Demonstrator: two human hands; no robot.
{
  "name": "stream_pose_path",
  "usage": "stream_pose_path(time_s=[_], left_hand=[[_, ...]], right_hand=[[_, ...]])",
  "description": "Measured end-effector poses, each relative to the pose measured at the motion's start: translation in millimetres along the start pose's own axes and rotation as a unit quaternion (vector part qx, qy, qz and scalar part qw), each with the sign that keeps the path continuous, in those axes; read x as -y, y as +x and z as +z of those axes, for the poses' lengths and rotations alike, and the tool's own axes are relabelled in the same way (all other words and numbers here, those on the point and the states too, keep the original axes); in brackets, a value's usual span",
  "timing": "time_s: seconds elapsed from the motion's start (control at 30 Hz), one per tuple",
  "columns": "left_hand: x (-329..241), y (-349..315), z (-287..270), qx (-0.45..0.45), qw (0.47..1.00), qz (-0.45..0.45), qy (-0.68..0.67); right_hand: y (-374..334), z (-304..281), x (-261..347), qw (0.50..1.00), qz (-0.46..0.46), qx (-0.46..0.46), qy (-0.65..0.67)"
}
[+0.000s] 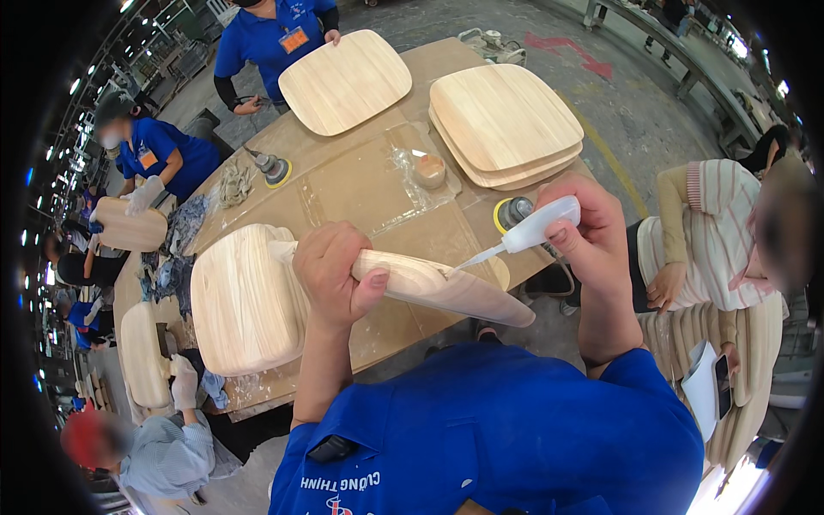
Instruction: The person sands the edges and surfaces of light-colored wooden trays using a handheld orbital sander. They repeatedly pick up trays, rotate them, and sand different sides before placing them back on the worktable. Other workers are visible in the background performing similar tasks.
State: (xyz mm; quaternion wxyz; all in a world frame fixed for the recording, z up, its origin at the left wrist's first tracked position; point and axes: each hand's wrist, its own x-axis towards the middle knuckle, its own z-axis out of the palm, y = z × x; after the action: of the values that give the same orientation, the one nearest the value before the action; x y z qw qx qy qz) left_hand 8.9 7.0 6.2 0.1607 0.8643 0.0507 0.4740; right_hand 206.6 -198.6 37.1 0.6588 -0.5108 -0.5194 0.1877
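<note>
Clamping wooden panel (468, 296) with left grip (335, 273), bottle (539, 225) with right grip (592, 230); sander (513, 209) behind bottle; stacked boards (505, 116) beyond

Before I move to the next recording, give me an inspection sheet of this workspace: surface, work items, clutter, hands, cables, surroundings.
Surface: table covered in brown cardboard, with pale marks.
Work items: wooden panel tilted up; white squeeze bottle, nozzle at the panel's edge.
Clutter: blue-grey rags, beige rag, yellow-padded sander and another sander.
Hands: left hand grips the panel; right hand holds the bottle.
Cables: a cord or hose loops near the right-hand sander; which, cannot tell.
Surroundings: several co-workers; person in a striped top at right; red floor arrow.
</note>
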Motion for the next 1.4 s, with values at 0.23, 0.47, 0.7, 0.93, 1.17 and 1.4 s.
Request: stream_pose_path(time_s=[0.23,0.47,0.7,0.93,1.17,1.4], left_hand=[[2,7,0,-0.001,1.0,0.0,0.007],[-4,11,3,0.002,1.0,-0.005,-0.001],[-1,17,6,0.011,1.0,-0.01,-0.004],[2,22,6,0.012,1.0,-0.016,-0.009],[5,23,8,0.016,1.0,-0.017,0.003],[5,19,3,0.002,1.0,-0.026,-0.004]], right_hand=[[9,-2,3,1.0,-0.007,0.002,0.004],[10,-5,5,1.0,0.003,0.0,0.009],[18,-12,6,0.999,0.028,0.017,-0.007],[22,-14,2,0.998,0.053,0.007,0.038],[38,-13,-7,0.992,0.085,0.025,0.094],[78,-26,-93,0.954,0.206,-0.016,0.216]])
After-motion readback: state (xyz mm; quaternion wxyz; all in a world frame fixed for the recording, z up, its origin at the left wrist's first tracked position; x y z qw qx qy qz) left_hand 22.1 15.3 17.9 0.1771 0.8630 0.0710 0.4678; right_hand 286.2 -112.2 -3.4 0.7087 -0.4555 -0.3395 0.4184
